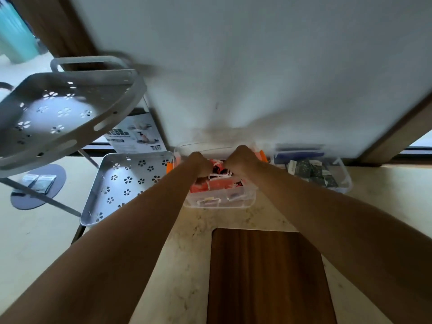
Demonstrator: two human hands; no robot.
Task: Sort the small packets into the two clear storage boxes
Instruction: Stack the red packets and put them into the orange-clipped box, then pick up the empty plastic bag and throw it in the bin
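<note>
A clear storage box (217, 203) with orange clips stands on the counter against the wall and holds red packets (222, 184). My left hand (198, 163) and my right hand (242, 157) reach over its far part, fingers curled down and hidden from view. Whether they grip packets or the box's raised clear lid (201, 146) I cannot tell. To the right stands a second clear box (343, 181) filled with dark packets (313, 170).
A grey perforated tiered rack (58, 118) stands at the left, its lower tray (126, 183) next to the red-packet box. A printed carton (138, 134) leans behind it. A wooden board (264, 277) lies in the near counter. Two packets (39, 181) lie on a round mat below.
</note>
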